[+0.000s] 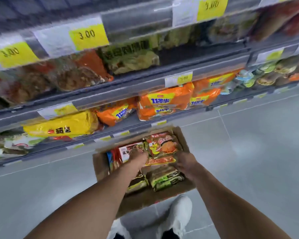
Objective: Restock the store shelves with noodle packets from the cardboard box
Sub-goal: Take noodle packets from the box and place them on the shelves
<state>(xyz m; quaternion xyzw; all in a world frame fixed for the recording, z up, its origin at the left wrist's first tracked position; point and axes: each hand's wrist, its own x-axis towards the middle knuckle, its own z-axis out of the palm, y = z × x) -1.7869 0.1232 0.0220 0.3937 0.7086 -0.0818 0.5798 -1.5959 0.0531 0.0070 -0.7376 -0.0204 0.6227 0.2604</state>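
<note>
You're at the pick-up step: your left hand and right hand bracket the red noodle packet at the far end of the cardboard box, touching its edges (blur hides whether either has closed on it). Next, grip and lift toward a shelf beyond. The box sits on grey floor tiles.

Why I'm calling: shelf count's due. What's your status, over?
Left hand and right hand grip red-and-yellow plastic noodle packet by its sides. Packet lies atop other packets in brown cardboard box. Nothing blocking way to grey store shelves.
</note>
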